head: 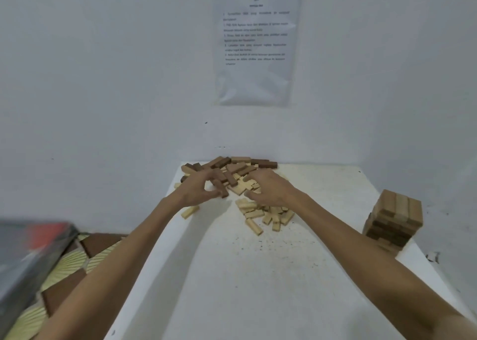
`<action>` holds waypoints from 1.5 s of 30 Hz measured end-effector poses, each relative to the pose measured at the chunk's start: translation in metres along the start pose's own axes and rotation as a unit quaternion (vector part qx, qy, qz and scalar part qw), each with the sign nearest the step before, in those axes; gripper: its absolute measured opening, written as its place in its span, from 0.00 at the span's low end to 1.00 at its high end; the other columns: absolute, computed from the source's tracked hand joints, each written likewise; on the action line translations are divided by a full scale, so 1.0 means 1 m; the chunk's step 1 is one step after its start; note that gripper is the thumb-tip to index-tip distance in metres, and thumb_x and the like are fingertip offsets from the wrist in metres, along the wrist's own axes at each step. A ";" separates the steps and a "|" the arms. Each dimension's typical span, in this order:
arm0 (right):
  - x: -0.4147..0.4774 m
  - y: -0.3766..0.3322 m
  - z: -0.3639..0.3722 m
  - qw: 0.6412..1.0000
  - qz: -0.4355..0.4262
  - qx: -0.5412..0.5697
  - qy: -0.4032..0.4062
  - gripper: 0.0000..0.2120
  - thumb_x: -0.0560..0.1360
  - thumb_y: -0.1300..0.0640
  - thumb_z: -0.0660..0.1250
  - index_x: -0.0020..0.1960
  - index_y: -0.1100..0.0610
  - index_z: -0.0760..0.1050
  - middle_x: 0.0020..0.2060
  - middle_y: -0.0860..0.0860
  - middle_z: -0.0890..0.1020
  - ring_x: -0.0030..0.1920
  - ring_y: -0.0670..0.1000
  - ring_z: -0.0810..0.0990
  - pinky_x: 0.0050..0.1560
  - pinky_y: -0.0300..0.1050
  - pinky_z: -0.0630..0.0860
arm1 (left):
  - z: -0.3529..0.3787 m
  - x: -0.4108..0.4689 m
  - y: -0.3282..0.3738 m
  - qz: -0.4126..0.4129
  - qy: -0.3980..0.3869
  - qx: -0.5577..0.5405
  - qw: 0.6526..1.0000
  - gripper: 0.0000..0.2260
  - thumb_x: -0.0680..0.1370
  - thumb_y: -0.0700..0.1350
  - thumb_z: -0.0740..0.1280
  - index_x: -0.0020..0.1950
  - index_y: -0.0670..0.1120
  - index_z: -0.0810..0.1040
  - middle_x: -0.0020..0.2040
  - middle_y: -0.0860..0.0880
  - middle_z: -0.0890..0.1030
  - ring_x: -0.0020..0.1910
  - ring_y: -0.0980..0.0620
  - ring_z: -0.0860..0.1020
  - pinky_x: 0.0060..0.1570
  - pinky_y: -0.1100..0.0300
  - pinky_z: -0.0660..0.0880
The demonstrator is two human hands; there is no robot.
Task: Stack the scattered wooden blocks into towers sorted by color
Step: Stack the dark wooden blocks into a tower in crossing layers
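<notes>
White wall (103, 81) w/ a printed sheet (256, 45) taped up, too blurred to read, backs a speckled white table (245, 288). At its far end lies the heap of wooden blocks (240, 168), dark, mid-brown and pale all mixed, pushed up against the wall.

Both my arms reach into it. Left hand (198, 188) has thumb and fingers closed on a dark brown block (223, 192) at the heap's near-left side. Right hand (269, 188) is curled, knuckles up, over the pale blocks (265, 214) that spill toward me; can't tell if it actually holds one or only rests on them. One tower (396, 218) stands at the table's right edge, well apart from the heap, mid-brown layers on top and darker ones lower down. A lone pale block (189, 212) lies near the left edge, just under my left wrist.

Sorting looks early on: most blocks are loose and no pale tower is up yet.

Risks, as I judge them: the dark block is wedged among others, so a quick pull could drag neighbours along and scatter them, maybe off the left edge, where the lone block already sits close. The tower is tight to the table's right rim; carrying blocks to it w/ my right forearm passing beside it, one brush could tip it off the side. A dark box (28, 252) sits on the floor at left.
</notes>
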State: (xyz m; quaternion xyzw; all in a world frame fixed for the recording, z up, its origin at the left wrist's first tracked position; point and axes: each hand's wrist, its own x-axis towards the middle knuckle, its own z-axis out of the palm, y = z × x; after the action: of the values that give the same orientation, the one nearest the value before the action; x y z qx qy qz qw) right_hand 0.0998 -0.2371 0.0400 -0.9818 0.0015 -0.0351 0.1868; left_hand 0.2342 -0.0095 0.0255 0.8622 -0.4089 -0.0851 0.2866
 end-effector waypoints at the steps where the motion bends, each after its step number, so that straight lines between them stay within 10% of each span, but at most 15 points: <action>1: 0.007 0.002 0.006 1.000 0.004 0.004 0.001 0.23 0.79 0.48 0.69 0.71 0.55 0.75 0.69 0.51 0.78 0.69 0.53 0.74 0.64 0.47 0.73 | 0.002 0.003 -0.005 -0.010 0.009 -0.002 1.000 0.11 0.75 0.44 0.77 0.55 0.48 0.81 0.48 0.64 0.83 0.53 0.70 0.75 0.58 0.60 0.74; 9: 0.062 0.009 0.042 0.999 -0.001 0.017 0.036 0.13 0.78 0.51 0.69 0.62 0.51 0.78 0.59 0.49 0.82 0.61 0.53 0.78 0.56 0.54 0.79 | 0.033 0.025 -0.028 -0.031 0.066 0.009 0.997 0.25 0.64 0.63 0.72 0.56 0.51 0.79 0.52 0.54 0.80 0.52 0.54 0.77 0.52 0.50 0.77; 20: 0.094 0.024 0.074 0.995 -0.015 0.013 0.099 0.18 0.76 0.50 0.71 0.65 0.48 0.77 0.67 0.46 0.78 0.64 0.56 0.75 0.62 0.53 0.76 | 0.022 0.029 -0.040 0.038 0.206 0.068 0.975 0.14 0.72 0.53 0.71 0.56 0.51 0.81 0.51 0.54 0.80 0.51 0.53 0.77 0.48 0.62 0.71; 33: 0.097 0.031 0.083 0.989 -0.031 0.035 0.138 0.15 0.76 0.58 0.71 0.62 0.51 0.79 0.62 0.48 0.81 0.61 0.56 0.76 0.59 0.52 0.76 | 0.001 0.060 -0.090 -0.045 0.147 0.114 0.982 0.19 0.73 0.57 0.72 0.60 0.49 0.78 0.59 0.51 0.80 0.57 0.47 0.77 0.53 0.51 0.75; 45: 0.088 0.036 0.085 0.980 -0.015 0.070 0.184 0.07 0.73 0.64 0.73 0.51 0.57 0.82 0.47 0.50 0.81 0.48 0.48 0.76 0.44 0.32 0.66 | 0.006 0.057 -0.093 -0.053 0.136 0.036 0.989 0.22 0.71 0.49 0.76 0.63 0.50 0.76 0.57 0.52 0.78 0.55 0.49 0.77 0.55 0.54 0.76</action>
State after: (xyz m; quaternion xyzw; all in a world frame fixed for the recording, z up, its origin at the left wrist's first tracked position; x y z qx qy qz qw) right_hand 0.1943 -0.2412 -0.0462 -0.9431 0.0186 -0.2175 0.2507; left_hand 0.3302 -0.0084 -0.0267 0.8960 -0.3223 0.0324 0.3036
